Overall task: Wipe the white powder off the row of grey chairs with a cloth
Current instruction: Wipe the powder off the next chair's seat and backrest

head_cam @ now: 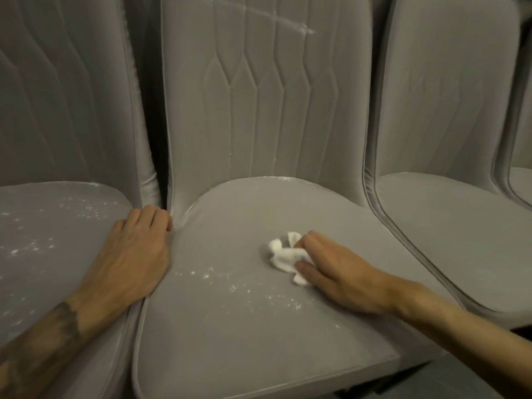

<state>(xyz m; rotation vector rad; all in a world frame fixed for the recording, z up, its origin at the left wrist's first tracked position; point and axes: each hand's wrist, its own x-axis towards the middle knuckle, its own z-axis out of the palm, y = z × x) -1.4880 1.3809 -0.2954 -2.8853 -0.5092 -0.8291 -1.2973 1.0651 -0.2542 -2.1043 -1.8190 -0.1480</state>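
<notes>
Specks of white powder are scattered across the front of the seat of the middle grey upholstered chair. A small crumpled white cloth is pressed on that seat just behind the specks, pinched between the thumb and curled fingers of the right grip. The left grip is laid palm down on the inner edge of the left grey chair, fingers loosely bent at the gap, nothing held. More powder is spread over that left seat, and a white streak is seen across the middle backrest.

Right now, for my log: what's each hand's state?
Left hand: open, resting on the left chair.
Right hand: holds the white cloth.
</notes>
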